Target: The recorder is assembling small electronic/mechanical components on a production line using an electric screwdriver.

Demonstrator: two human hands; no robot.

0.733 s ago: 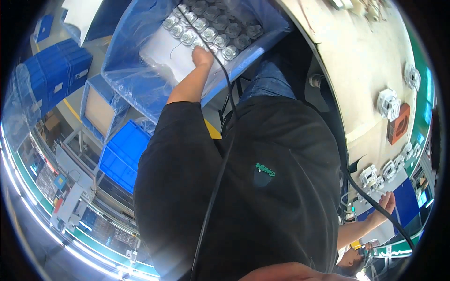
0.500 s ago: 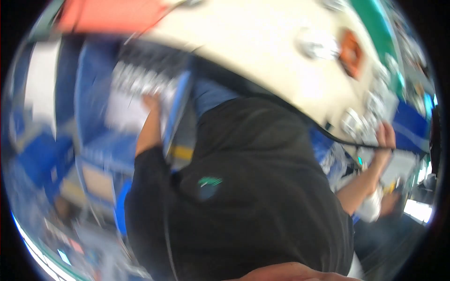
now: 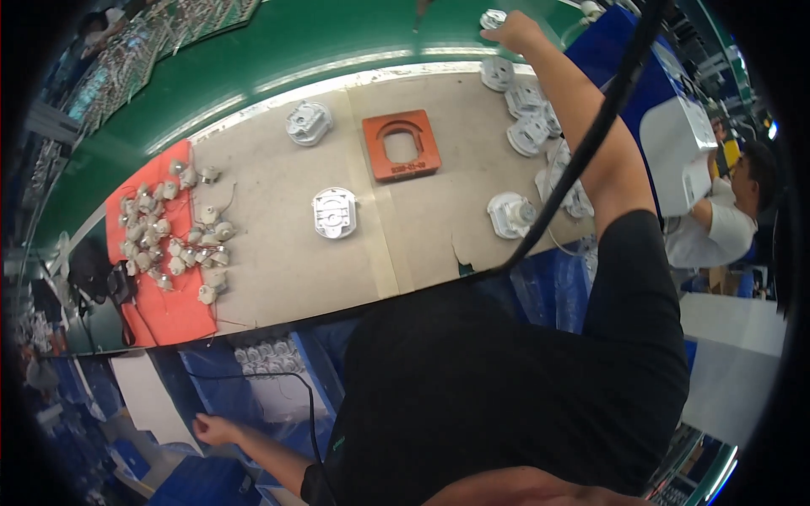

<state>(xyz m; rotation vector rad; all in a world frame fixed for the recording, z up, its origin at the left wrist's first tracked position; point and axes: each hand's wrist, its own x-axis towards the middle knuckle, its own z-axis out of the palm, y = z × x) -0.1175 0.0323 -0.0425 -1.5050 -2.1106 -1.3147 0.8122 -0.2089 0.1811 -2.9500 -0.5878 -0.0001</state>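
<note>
My right hand [image 3: 516, 35] reaches over the far edge of the table to the green belt, its fingers closed on the edge of a white round plastic housing [image 3: 493, 19]. Low at the left, beside a blue bin and a white sheet, my left hand [image 3: 215, 429] has its fingers curled in; whatever they may hold is too small to make out. Two white housings, a farther one [image 3: 309, 123] and a nearer one [image 3: 335, 212], lie on the table [image 3: 278, 287]. Between them and my right arm sits an orange square fixture [image 3: 402, 145] with a rounded opening.
Small cream parts with wires [image 3: 156, 228] cover an orange mat [image 3: 181, 308] at the left. Several white housings [image 3: 527, 133] cluster by my right arm. A black cable [image 3: 582, 156] crosses in front. Blue bins with white parts [image 3: 270, 358] stand below the table; a person [image 3: 726, 211] is at right.
My view has swung toward the table and belt. My right hand has gone from the right side to the housing on the belt; my left hand has left the bin of white parts.
</note>
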